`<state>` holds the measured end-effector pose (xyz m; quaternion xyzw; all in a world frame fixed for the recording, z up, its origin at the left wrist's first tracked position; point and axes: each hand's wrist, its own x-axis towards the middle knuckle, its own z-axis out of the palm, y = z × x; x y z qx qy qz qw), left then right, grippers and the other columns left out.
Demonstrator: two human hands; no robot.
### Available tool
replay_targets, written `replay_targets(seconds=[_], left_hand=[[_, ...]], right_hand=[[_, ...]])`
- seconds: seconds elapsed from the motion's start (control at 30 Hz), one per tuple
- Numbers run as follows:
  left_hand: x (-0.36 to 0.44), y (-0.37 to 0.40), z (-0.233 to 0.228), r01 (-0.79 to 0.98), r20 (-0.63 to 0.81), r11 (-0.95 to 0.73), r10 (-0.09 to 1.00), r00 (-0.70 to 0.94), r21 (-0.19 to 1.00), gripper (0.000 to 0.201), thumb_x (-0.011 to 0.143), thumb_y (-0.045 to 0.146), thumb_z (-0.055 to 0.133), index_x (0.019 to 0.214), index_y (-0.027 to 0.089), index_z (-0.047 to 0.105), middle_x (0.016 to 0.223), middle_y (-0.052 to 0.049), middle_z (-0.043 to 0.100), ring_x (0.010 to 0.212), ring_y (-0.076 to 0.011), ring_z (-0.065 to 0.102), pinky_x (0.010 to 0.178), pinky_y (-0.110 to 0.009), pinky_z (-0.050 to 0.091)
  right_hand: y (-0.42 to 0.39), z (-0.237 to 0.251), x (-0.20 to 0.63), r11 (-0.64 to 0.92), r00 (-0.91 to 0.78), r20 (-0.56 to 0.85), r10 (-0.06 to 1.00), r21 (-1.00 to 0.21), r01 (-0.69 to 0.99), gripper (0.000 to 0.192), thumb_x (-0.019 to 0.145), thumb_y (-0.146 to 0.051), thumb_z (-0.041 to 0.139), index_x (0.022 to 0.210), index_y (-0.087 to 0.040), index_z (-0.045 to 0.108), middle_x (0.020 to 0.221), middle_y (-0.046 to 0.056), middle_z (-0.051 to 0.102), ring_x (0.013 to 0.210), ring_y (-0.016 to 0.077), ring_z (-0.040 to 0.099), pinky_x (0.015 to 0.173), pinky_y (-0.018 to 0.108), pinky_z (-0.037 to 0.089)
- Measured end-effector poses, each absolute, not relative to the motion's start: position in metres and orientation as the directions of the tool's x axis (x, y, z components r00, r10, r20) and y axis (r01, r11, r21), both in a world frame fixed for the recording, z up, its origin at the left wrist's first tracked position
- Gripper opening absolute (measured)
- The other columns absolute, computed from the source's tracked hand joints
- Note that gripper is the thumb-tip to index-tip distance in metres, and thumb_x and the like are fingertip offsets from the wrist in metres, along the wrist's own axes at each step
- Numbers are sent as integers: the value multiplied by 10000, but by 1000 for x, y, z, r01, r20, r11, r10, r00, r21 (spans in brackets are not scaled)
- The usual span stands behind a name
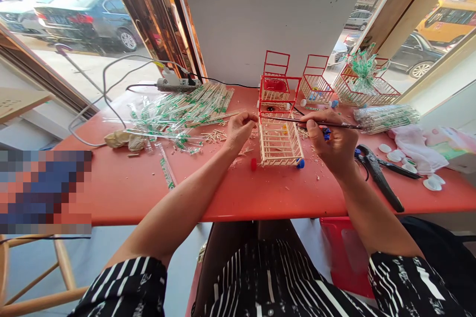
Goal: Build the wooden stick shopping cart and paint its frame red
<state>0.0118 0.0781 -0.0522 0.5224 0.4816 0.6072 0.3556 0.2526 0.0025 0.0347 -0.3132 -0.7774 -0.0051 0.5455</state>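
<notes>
A small cart [279,142] built of pale wooden sticks, with a red-painted handle frame and red and blue bottle-cap wheels, lies on the red table [148,188]. My left hand [240,128] pinches the left end of the cart's red top frame. My right hand [332,141] grips a thin dark paintbrush [334,125], held level, with its tip reaching left onto the red frame.
Wrapped chopsticks [186,106] and a power strip [174,83] lie at back left. Finished red carts [316,81] stand behind, one holding wrappers [362,77]. A bundle of wrappers [386,116], black pliers [377,176], white caps [431,183] and a pink cloth [414,146] lie on the right.
</notes>
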Motion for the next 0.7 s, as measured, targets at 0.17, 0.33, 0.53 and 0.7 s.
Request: replay_targets(seconds=[0.17,0.33,0.53,0.7], left_hand=[[12,76,-50,71,282,-273,937,-205,959,208,660,162,583,749,200,768,696,3,718,699,-168,681,699,-264,510],[13,75,-49,66,279,-271,939,-199,960,205,656,184,580,751,204,761,685,6,699,695,-169,663,701,-269,516],[14,75,-48,63,269,-262,942,-202,963,202,651,172,575,736,207,755,701,7,713,709,-171,680,696,-266,512],[14,76,-48,59,276,-270,939,-204,961,207,651,157,573,732,206,757,704,8,723,707,-166,686,692,-259,511]], right_hand=[[3,35,253,822,-202,874,443,-305,481,191,1064,-313,632,1042,-290,820,988,37,855,939,231,816,922,416,651],[4,38,250,826,-241,870,430,-271,495,177,1059,-323,633,1054,-307,810,976,17,858,924,226,819,885,403,653],[4,42,248,834,-286,869,403,-220,507,171,1051,-305,630,1028,-317,799,935,19,853,891,238,814,858,416,652],[4,42,251,831,-274,881,386,-203,519,175,1045,-286,629,1033,-308,803,952,20,855,917,239,820,880,406,649]])
